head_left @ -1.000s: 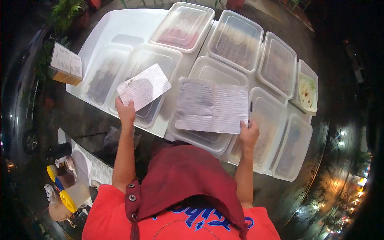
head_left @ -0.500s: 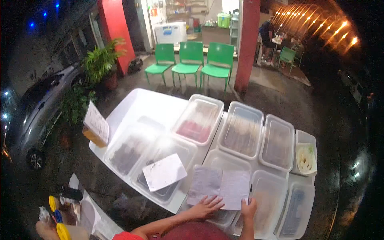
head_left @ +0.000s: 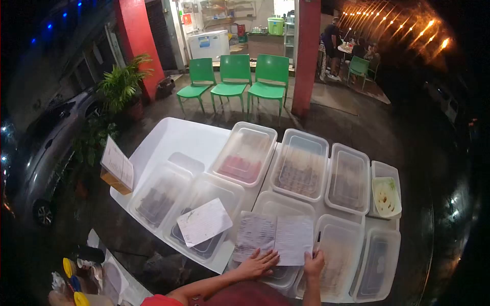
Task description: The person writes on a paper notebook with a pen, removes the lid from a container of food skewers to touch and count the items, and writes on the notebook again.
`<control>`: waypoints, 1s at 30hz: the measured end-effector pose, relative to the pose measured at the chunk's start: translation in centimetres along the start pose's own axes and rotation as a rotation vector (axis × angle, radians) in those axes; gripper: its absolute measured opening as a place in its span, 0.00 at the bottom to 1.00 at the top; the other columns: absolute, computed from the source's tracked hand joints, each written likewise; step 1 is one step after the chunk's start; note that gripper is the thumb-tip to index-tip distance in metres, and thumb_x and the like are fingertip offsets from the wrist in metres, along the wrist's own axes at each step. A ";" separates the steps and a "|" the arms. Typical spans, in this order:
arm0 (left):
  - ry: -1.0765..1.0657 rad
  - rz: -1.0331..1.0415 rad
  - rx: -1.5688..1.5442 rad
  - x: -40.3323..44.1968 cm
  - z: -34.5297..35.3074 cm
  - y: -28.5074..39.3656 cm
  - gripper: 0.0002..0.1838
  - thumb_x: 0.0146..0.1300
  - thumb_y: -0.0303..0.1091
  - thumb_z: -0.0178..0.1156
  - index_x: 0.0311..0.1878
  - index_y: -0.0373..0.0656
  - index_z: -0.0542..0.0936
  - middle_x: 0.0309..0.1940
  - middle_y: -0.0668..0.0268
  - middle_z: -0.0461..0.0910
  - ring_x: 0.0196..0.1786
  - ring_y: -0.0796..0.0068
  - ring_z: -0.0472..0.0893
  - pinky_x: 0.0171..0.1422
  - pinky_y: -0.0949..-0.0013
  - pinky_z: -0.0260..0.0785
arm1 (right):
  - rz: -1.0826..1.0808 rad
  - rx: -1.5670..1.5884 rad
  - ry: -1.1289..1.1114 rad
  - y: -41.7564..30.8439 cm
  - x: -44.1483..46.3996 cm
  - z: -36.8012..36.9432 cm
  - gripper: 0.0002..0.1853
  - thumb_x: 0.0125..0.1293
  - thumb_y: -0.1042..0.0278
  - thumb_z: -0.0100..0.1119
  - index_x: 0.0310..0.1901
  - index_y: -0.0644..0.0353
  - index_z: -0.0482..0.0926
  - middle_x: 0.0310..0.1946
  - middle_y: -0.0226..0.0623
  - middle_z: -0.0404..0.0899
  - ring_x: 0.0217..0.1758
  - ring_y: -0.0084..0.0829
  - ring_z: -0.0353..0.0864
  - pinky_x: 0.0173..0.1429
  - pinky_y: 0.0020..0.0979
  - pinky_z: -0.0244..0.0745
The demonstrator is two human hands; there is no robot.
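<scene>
An open notebook (head_left: 293, 237) with written pages lies on lidded plastic containers. My left hand (head_left: 260, 263) rests flat on the lower part of its left page, fingers spread. At the lower right corner of the right page, my right hand (head_left: 313, 262) pinches the edge, its fingers curled. A dark pen (head_left: 318, 240) stands out just above that hand; whether the fingers grip it too is hard to tell. To the left, a loose written sheet (head_left: 204, 222) lies on another container lid (head_left: 232, 191), touched by neither hand.
More lidded containers (head_left: 300, 168) cover the white table (head_left: 153, 140). A card holder (head_left: 117, 166) stands at its left edge. Jars with yellow lids (head_left: 69, 268) are at lower left. Beyond are green chairs (head_left: 230, 69), red pillars (head_left: 306, 61) and people (head_left: 332, 43) at a far table.
My left hand has left the loose sheet and now lies on the notebook. The view has tilted up from the table, showing the chairs and shopfront. My right hand stays at the notebook's corner.
</scene>
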State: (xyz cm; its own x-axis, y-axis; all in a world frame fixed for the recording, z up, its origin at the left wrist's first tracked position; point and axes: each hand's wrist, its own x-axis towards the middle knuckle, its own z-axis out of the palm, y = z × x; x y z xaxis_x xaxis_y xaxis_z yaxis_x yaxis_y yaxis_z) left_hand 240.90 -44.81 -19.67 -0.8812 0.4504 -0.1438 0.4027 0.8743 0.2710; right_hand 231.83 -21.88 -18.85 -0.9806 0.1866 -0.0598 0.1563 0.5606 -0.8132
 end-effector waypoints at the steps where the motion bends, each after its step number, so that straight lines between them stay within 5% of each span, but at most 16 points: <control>1: -0.039 -0.015 -0.006 0.1 -0.1 0.3 0.33 0.72 0.54 0.38 0.75 0.48 0.49 0.76 0.63 0.46 0.78 0.67 0.44 0.76 0.45 0.25 | -0.006 -0.030 -0.004 0.3 0.2 0.0 0.14 0.51 0.71 0.69 0.34 0.67 0.74 0.30 0.48 0.79 0.34 0.43 0.81 0.42 0.40 0.73; 11: -0.041 -0.027 0.065 0.1 0.0 0.5 0.34 0.71 0.56 0.38 0.74 0.47 0.50 0.76 0.62 0.47 0.78 0.66 0.46 0.76 0.43 0.27 | 0.038 -0.103 -0.061 0.0 0.5 -0.1 0.19 0.52 0.66 0.68 0.41 0.70 0.76 0.39 0.57 0.81 0.45 0.50 0.82 0.49 0.43 0.74; 14: -0.010 -0.028 0.019 0.2 0.7 0.0 0.37 0.69 0.58 0.40 0.74 0.47 0.50 0.75 0.62 0.48 0.78 0.65 0.46 0.76 0.42 0.31 | -0.065 -0.138 0.044 3.0 1.0 1.3 0.19 0.51 0.61 0.69 0.35 0.67 0.75 0.31 0.52 0.80 0.36 0.48 0.81 0.42 0.43 0.73; 21: 0.074 -0.127 -0.069 0.0 0.5 0.1 0.42 0.68 0.59 0.41 0.74 0.38 0.48 0.75 0.51 0.45 0.78 0.56 0.43 0.77 0.49 0.32 | -0.022 -0.123 -0.051 0.8 0.4 -0.2 0.19 0.51 0.58 0.69 0.34 0.67 0.75 0.31 0.52 0.80 0.35 0.47 0.81 0.40 0.42 0.73; 30: 0.062 -0.144 -0.092 0.1 -0.7 0.2 0.42 0.66 0.59 0.45 0.73 0.38 0.50 0.75 0.55 0.47 0.78 0.60 0.45 0.77 0.48 0.34 | -0.013 -0.118 -0.096 0.9 0.5 -0.3 0.20 0.54 0.56 0.66 0.37 0.66 0.76 0.31 0.53 0.80 0.37 0.51 0.81 0.41 0.44 0.73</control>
State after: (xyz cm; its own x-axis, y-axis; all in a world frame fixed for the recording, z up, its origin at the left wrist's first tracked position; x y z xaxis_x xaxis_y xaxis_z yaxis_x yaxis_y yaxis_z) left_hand 240.74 -44.72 -18.97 -0.9430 0.3068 -0.1289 0.2491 0.9076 0.3379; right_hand 231.52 -21.07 -19.43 -0.9886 0.1035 -0.1094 0.1505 0.6548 -0.7407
